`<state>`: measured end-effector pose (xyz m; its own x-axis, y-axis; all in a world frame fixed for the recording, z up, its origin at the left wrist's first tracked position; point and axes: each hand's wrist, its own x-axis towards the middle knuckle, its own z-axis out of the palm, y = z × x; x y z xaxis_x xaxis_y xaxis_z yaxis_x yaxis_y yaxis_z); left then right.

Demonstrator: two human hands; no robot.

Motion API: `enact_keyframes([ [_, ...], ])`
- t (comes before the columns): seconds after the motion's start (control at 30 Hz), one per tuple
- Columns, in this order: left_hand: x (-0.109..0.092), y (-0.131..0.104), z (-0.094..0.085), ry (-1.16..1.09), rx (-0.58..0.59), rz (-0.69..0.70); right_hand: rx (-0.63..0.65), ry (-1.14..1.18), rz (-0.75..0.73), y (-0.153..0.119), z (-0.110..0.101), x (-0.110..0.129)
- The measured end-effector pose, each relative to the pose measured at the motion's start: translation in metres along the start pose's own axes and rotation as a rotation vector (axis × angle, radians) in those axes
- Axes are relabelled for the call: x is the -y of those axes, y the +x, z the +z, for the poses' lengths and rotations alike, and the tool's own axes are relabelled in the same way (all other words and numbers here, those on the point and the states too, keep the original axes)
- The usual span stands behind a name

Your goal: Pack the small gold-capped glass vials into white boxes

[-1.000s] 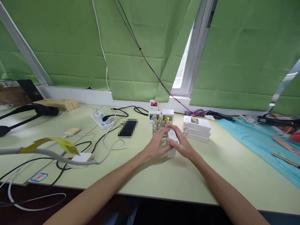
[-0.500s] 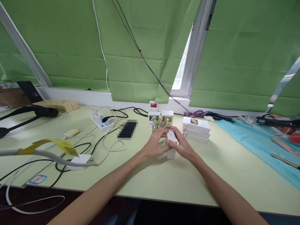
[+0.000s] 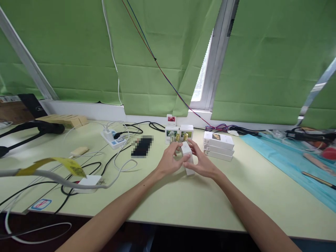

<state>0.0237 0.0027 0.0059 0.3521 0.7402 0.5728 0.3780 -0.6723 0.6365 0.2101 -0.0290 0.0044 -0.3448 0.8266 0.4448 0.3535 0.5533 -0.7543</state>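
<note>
A small white box (image 3: 186,149) is held between my two hands just above or on the tabletop, tilted with its upper end leaning left. My left hand (image 3: 169,160) grips its left side with fingers and thumb. On the other side, my right hand (image 3: 202,163) has its thumb across the near face and its fingers behind. Right behind the box stand small bottles with gold caps (image 3: 186,137), partly hidden by my fingers. White cartons with flower pictures (image 3: 171,132) stand at the back of them.
To the right lies a stack of white boxes (image 3: 218,147), and beyond it a blue plastic sheet (image 3: 278,164). Leftward are a blurred-out dark phone-like object (image 3: 142,147), a power strip (image 3: 113,139), tangled cables and a white adapter (image 3: 89,182). Green blinds (image 3: 157,84) hang behind.
The white box has gone from nearly upright to leaning left at its top. My right hand's fingers have spread a little, and the view has shifted slightly.
</note>
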Motion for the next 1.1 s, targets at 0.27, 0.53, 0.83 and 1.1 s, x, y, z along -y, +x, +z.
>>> enact_keyframes([
  [0.27,0.0,0.004,-0.009,-0.191,0.064,-0.082,0.069,-0.081,0.033,-0.002,-0.001,-0.01],
  [0.53,-0.001,0.004,-0.015,-0.182,0.122,-0.036,-0.021,-0.093,0.02,0.0,0.004,-0.017],
  [0.83,-0.003,0.003,-0.015,-0.158,0.133,0.036,-0.116,-0.229,-0.034,0.0,0.002,-0.014],
  [1.1,0.003,0.0,-0.013,-0.036,0.056,0.121,-0.181,-0.299,-0.034,0.002,0.002,-0.013],
])
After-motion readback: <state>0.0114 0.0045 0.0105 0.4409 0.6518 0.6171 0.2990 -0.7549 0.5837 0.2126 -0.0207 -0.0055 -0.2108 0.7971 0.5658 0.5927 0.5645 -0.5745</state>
